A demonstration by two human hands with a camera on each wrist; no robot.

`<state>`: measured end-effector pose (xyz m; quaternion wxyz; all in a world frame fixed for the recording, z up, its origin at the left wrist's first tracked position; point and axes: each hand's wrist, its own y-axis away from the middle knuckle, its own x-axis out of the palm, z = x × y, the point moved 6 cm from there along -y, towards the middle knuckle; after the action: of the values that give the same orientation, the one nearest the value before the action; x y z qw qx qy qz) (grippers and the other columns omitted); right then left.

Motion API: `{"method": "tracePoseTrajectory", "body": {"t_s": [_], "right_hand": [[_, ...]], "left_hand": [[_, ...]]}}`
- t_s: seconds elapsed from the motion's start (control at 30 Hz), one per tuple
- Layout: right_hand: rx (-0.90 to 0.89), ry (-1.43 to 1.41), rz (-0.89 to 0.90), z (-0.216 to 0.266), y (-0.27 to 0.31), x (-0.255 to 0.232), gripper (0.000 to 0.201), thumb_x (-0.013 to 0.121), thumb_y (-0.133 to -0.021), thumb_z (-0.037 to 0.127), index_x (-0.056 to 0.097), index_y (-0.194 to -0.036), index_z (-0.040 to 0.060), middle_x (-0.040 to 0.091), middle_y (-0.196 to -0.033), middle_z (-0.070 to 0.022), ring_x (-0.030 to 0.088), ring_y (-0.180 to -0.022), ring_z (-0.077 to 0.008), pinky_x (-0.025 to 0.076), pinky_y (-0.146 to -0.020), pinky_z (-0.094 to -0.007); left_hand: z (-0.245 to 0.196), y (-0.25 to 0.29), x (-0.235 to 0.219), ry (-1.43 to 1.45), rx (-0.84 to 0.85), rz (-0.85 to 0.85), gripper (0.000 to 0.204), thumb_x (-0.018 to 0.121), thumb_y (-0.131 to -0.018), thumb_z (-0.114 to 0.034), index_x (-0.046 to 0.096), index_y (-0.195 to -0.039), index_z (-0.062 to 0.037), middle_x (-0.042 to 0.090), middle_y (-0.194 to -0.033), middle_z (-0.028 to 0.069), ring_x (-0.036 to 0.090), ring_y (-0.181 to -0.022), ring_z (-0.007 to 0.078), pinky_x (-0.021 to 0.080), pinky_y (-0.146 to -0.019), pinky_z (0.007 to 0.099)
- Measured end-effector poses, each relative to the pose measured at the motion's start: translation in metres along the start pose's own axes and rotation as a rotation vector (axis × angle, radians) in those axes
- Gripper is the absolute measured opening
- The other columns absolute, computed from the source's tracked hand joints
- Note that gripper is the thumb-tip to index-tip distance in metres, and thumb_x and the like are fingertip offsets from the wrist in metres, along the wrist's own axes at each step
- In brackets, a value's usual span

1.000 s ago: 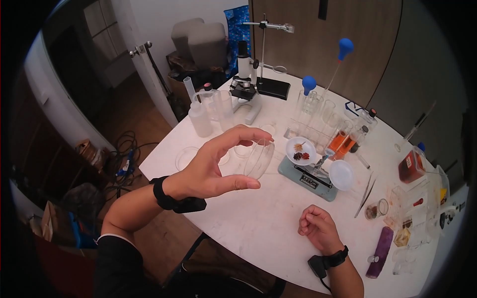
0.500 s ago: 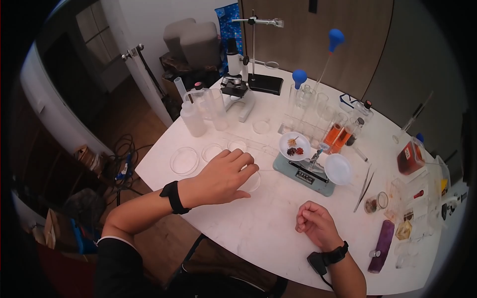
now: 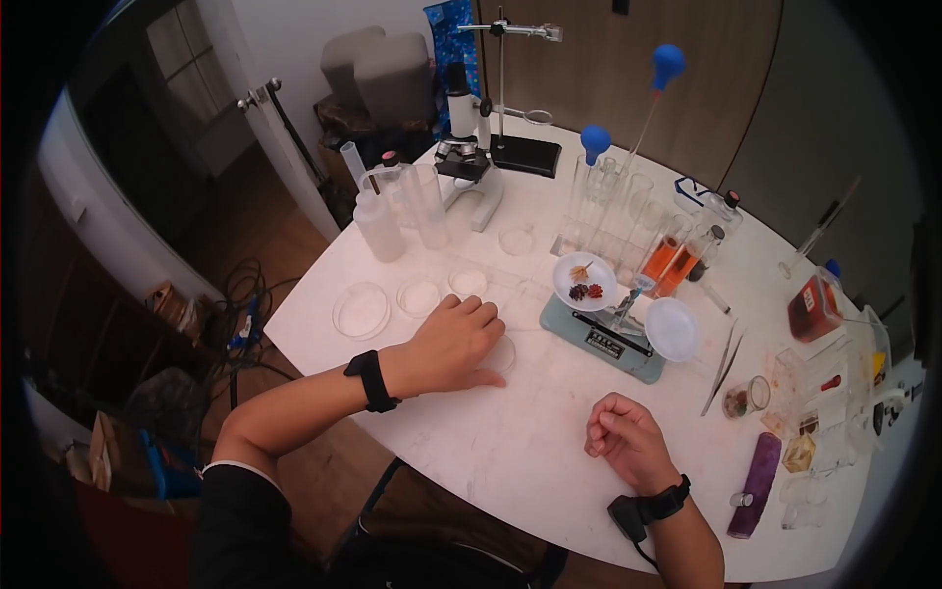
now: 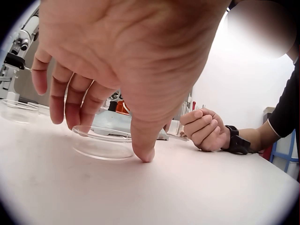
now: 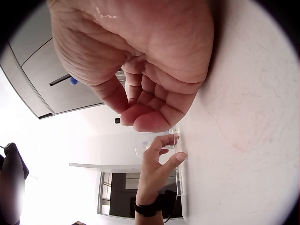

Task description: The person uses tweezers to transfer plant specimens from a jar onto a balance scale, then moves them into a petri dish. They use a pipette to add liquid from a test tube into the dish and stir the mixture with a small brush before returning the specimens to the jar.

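A clear petri dish (image 3: 501,354) (image 4: 105,145) sits flat on the white table (image 3: 510,442), just left of a balance scale (image 3: 608,339). My left hand (image 3: 456,344) (image 4: 110,140) arches over the dish. Its thumb tip touches the table at the dish's near edge, and its curled fingers reach the far rim. Much of the dish is hidden under this hand in the head view. My right hand (image 3: 623,442) (image 5: 145,112) rests near the table's front edge as a closed fist holding nothing. It also shows in the left wrist view (image 4: 204,129).
Three more petri dishes (image 3: 361,309) lie left of my left hand. The scale's left pan (image 3: 585,282) holds dried bits. Behind stand a microscope (image 3: 466,162), plastic bottles (image 3: 378,231) and glass tubes (image 3: 628,221). Tweezers (image 3: 724,368) and small jars (image 3: 746,401) lie on the right.
A second ago my left hand held the petri dish up in the air on edge. It has lowered the dish flat onto the table and stays over it. The right fist has not moved.
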<state>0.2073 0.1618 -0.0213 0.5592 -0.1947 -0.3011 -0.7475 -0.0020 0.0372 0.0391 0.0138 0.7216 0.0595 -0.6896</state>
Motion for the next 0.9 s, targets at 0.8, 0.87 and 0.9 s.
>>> {"method": "tracePoseTrajectory", "body": {"t_s": [0.8,0.87,0.9], "right_hand": [[0.006,0.000,-0.012,0.001,0.000,0.000,0.010,0.054,-0.095,0.009,0.058,-0.095,-0.0007,0.059,-0.077,-0.0062,0.054,-0.065,-0.0134,0.046,-0.067,-0.0308],[0.007,0.006,-0.013,0.001,0.000,0.000,0.010,0.054,-0.095,0.008,0.058,-0.095,-0.0007,0.059,-0.076,-0.0064,0.054,-0.065,-0.0136,0.047,-0.067,-0.0309],[0.007,0.004,-0.013,0.001,0.000,0.000,0.010,0.054,-0.095,0.008,0.058,-0.095,-0.0008,0.059,-0.076,-0.0064,0.054,-0.065,-0.0137,0.047,-0.067,-0.0310]], "left_hand": [[0.047,0.012,-0.034,0.062,-0.225,-0.200,0.053,0.076,-0.075,-0.044,0.064,-0.109,-0.0045,0.062,-0.099,0.0082,0.057,-0.096,0.0257,0.041,-0.081,0.0372],[0.067,0.020,-0.041,0.022,-0.273,-0.217,0.055,0.076,-0.074,-0.043,0.064,-0.110,-0.0028,0.062,-0.103,0.0097,0.056,-0.099,0.0273,0.042,-0.083,0.0389],[0.077,0.025,-0.040,-0.004,-0.320,-0.170,0.060,0.077,-0.073,-0.044,0.063,-0.113,-0.0017,0.061,-0.109,0.0117,0.055,-0.105,0.0282,0.042,-0.087,0.0394]]}}
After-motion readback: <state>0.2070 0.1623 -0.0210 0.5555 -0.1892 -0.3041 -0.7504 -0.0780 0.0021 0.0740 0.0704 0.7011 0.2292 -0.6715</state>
